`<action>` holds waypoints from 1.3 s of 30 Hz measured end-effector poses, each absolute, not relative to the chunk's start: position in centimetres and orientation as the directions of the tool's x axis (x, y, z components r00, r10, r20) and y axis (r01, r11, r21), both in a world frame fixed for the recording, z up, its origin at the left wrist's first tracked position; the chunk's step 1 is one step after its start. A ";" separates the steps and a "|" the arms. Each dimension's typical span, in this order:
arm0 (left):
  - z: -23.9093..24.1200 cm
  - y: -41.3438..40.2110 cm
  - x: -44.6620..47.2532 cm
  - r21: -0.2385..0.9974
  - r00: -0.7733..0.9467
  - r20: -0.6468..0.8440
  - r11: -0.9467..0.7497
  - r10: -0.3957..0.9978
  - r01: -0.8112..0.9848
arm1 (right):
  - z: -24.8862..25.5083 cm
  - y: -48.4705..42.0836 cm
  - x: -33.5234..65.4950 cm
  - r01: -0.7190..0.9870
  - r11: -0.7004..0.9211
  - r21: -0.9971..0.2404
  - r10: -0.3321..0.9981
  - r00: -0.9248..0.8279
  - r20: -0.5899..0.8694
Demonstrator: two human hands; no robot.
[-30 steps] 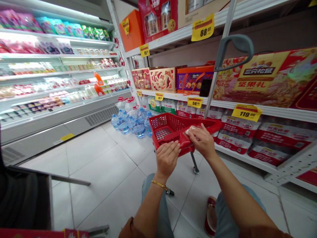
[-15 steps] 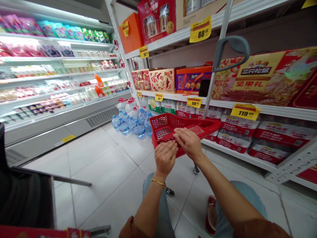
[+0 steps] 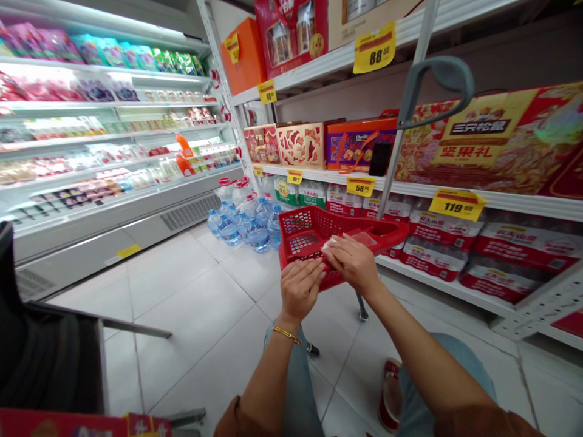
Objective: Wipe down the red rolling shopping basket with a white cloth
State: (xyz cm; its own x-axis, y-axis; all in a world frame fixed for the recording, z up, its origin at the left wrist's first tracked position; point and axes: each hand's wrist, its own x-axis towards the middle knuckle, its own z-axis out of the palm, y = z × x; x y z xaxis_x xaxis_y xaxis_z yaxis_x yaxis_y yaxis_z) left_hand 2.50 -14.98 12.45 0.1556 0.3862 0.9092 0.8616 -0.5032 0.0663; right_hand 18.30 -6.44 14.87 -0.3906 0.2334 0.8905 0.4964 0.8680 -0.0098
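Right hand [image 3: 354, 265] slides left along the red basket [image 3: 298, 235] rim, pinching a mostly hidden white wipe [image 3: 328, 244]. Left hand [image 3: 299, 289] covers the near rim, its grip unclear. Water bottles [image 3: 246, 226] stand beyond.

White tiled floor [image 3: 182, 291] under wheeled red basket [image 3: 310, 233] and, seemingly, water jugs [image 3: 241, 227]

A large yellow price tag [image 3: 374, 47] on the top shelf edge reads 88.00, and a smaller yellow tag [image 3: 266, 92] further left on the same edge reads 88. On the shelf edge below, the left tag [image 3: 294, 176] reads 49, the middle tag [image 3: 360, 186] 58.00 and the right tag [image 3: 456, 204] 119.00. The big red and gold gift box [image 3: 501, 164] carries 三只松鼠 on a dark band, with 坚果礼 beneath it. The purple and orange box [image 3: 353, 149] bears a brand word too small to read surely. The red-labelled water packs [image 3: 439, 229] show 农夫山泉.
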 end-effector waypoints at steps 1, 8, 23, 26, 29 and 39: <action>12.5 -14.9 2.4 0.073 0.153 0.909 -0.510 0.387 0.857 | 14.8 -6.2 18.5 0.499 0.866 -0.015 0.233 -0.378 0.896; 12.6 -14.5 1.5 0.107 0.140 0.909 -0.545 0.393 0.831 | 14.6 -4.1 20.7 0.560 0.827 -0.052 0.289 -0.343 0.894; 13.1 -14.6 -1.0 0.134 0.141 0.906 -0.588 0.399 0.798 | 14.6 -5.4 19.5 0.628 0.776 -0.057 0.314 -0.306 0.899; 13.4 -14.7 -1.6 0.177 0.119 0.897 -0.593 0.426 0.785 | 14.9 -5.8 19.0 0.624 0.780 -0.052 0.332 -0.341 0.880; 13.8 -14.8 -2.0 0.195 0.110 0.888 -0.580 0.447 0.791 | 15.5 -6.3 18.9 0.571 0.817 -0.079 0.370 -0.414 0.832; 15.3 -13.6 0.6 -0.008 0.273 0.850 -0.506 0.450 0.862 | 18.0 -5.4 22.5 0.319 0.942 -0.099 0.327 -0.814 0.480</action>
State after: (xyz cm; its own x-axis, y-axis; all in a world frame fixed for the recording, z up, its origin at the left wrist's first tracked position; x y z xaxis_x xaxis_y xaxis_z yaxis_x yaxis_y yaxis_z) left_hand 0.61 -13.63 15.26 0.2725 0.4504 0.8502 0.8622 -0.5064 -0.0081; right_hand 22.48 -5.41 18.03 -0.8144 0.3265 0.4797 0.3195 0.9424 -0.0991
